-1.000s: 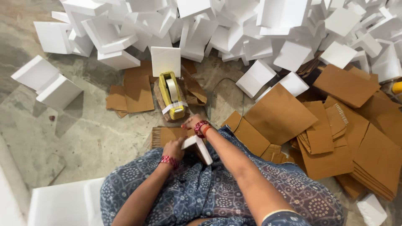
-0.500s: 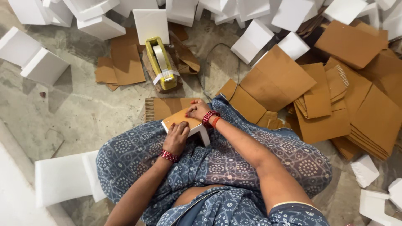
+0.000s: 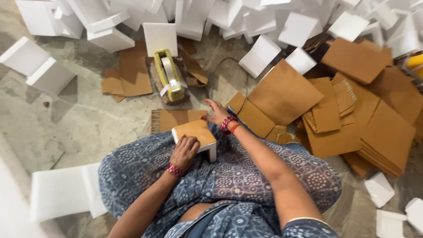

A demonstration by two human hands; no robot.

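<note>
At frame centre, the foam block [image 3: 196, 134] topped with cardboard now rests on the lap, left hand [image 3: 184, 152] pressing it down. The right hand [image 3: 217, 112] has let go, fingers spread, reaching toward the tape dispenser [image 3: 168, 74] above.

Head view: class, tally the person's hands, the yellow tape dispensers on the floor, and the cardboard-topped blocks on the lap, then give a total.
Hands: 2 (left hand on the block, right hand open beyond it)
Tape dispenser: 1
Block: 1
Total: 4
</note>
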